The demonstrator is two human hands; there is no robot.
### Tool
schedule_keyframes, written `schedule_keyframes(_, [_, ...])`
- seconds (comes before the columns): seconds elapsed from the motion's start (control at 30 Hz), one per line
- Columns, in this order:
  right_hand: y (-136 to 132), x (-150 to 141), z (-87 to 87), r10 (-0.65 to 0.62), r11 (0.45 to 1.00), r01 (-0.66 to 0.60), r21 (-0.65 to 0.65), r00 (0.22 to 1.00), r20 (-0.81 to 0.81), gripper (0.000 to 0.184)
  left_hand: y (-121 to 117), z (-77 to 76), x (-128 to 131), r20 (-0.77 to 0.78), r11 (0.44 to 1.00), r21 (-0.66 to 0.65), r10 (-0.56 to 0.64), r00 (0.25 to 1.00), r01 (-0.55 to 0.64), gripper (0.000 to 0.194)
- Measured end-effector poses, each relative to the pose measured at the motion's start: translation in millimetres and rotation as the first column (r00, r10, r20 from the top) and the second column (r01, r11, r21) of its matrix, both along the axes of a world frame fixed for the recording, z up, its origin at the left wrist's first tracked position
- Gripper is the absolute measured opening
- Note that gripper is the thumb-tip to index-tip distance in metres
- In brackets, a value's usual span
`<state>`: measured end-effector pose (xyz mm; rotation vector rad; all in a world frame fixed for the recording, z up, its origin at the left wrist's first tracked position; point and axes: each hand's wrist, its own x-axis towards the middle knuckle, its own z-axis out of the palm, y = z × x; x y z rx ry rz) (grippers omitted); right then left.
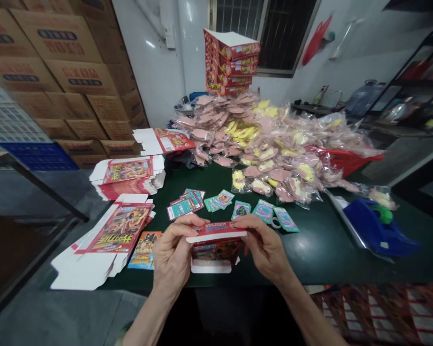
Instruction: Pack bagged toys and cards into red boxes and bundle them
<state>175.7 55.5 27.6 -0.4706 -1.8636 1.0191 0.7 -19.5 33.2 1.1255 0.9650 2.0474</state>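
Observation:
Between both hands, just above the table's near edge, is a red printed cardboard box (216, 252) with its white-edged flaps standing out. My left hand (175, 250) pinches the box's left upper edge, thumb and fingers closed on it. On the right upper edge, my right hand (263, 245) grips the same box. Past the hands lie small piles of printed cards (182, 208), more green cards (264, 210) and a small grey ring (275, 222). Next to my left hand is an orange and blue card packet (144, 250).
Flat unfolded boxes (119, 228) are stacked on the left of the green table (310, 254). A heap of bagged pink and yellow pieces (245, 129) covers the back, before stacked red boxes (231, 62). A blue tape dispenser (375, 228) stands right. Cartons (65, 43) line the wall.

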Motion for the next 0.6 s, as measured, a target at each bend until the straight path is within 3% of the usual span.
schedule_keyframes(0.17, [-10,7,7.9,0.023,1.000,-0.024,0.011,0.999,0.044,0.021,-4,-5.6,1,-0.005,0.998,0.055,-0.031,1.000,0.031,0.014])
schedule_keyframes(0.27, [-14,7,13.1,0.005,1.000,-0.006,0.018,1.000,0.025,0.020,-9,-8.6,-2,-0.102,0.996,0.060,-0.055,0.993,0.062,0.023])
schedule_keyframes(0.33, [-15,5,14.3,-0.070,0.997,0.069,0.031,0.997,0.026,0.015,-12,-5.9,-5,-0.214,1.000,0.010,-0.020,0.977,0.023,0.012])
schedule_keyframes(0.4, [-15,2,14.6,-0.111,0.993,0.108,0.043,0.991,0.081,0.012,-14,1.3,-9,-0.363,0.998,-0.064,-0.013,0.932,-0.011,0.004])
schedule_keyframes(0.47, [-15,1,14.7,-0.109,0.993,0.100,0.067,0.982,0.151,0.013,-15,10.2,-13,-0.512,0.992,-0.122,-0.036,0.858,-0.031,0.014])
schedule_keyframes(0.6, [-13,2,16.0,-0.172,0.973,0.135,0.189,0.965,0.196,0.012,-13,21.1,-18,-0.711,0.996,-0.049,0.018,0.703,-0.075,0.015])
